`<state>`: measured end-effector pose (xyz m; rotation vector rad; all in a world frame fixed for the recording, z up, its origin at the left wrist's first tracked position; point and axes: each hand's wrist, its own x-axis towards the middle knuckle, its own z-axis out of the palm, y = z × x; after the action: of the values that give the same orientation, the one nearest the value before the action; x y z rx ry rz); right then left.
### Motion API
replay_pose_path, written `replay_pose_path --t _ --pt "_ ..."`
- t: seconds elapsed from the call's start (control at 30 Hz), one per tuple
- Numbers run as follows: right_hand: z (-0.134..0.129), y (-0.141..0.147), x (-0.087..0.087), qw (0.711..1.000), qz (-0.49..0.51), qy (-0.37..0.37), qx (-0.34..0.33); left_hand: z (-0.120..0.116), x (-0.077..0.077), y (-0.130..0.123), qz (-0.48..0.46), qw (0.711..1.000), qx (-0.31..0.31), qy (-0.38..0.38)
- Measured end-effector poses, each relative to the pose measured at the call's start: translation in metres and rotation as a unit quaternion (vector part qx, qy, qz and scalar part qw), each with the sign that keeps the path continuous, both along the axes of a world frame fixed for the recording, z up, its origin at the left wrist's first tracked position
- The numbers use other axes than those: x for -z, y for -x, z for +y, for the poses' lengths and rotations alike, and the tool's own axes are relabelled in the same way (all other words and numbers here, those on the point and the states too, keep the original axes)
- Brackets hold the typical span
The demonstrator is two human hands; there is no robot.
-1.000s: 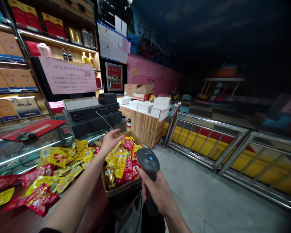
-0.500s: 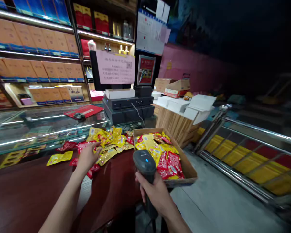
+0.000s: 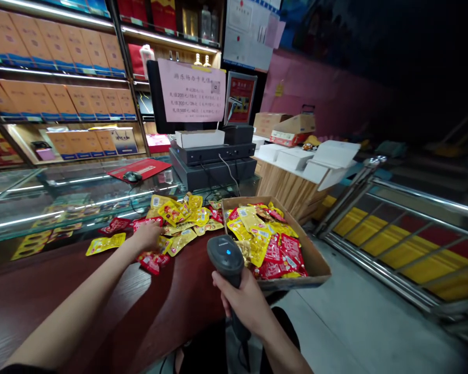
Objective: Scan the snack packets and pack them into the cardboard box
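My right hand (image 3: 247, 298) is wrapped around the handle of a dark barcode scanner (image 3: 225, 254), its head up and a blue light lit on top. My left hand (image 3: 147, 237) reaches into a loose pile of snack packets (image 3: 183, 218), yellow and red. Its fingertips are hidden among the packets, so whether they grip one does not show. A red packet (image 3: 154, 262) lies just below that hand, and a yellow packet (image 3: 106, 243) lies flat to its left. Just beyond the scanner, a cardboard box (image 3: 315, 259) holds several more red and yellow packets.
A glass counter (image 3: 78, 189) borders the dark red tabletop (image 3: 113, 311). Behind stand a monitor (image 3: 154, 98) with a pink paper sign and a black cash drawer (image 3: 218, 174). A mouse (image 3: 132, 177) rests on a red mat. A metal railing (image 3: 425, 208) is at right.
The view has tilted down slightly, so the shelves sit higher. My left hand has shifted a little right and turned over the packets. My right hand still holds the scanner.
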<state>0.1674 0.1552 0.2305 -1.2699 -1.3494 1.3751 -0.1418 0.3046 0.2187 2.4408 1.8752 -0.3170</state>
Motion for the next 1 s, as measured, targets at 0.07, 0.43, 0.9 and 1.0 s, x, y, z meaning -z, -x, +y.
replay_pose_path --t 0.07,0.43,0.9,1.0 --pt "-0.001 -0.003 -0.001 1.000 0.005 -0.001 0.011 0.008 -0.008 -0.005 0.026 0.999 -0.011 0.022" --pt "-0.012 -0.052 -0.007 0.995 0.038 -0.022 0.092 0.009 -0.054 -0.080 -0.512 0.858 -0.030 -0.013" --pt "-0.043 -0.120 -0.050 0.979 0.031 -0.032 0.197 -0.043 -0.051 -0.302 -0.792 0.592 0.010 0.146" --pt "-0.045 -0.126 -0.050 0.977 0.034 -0.032 0.209 -0.043 -0.046 -0.318 -0.806 0.574 0.006 0.144"
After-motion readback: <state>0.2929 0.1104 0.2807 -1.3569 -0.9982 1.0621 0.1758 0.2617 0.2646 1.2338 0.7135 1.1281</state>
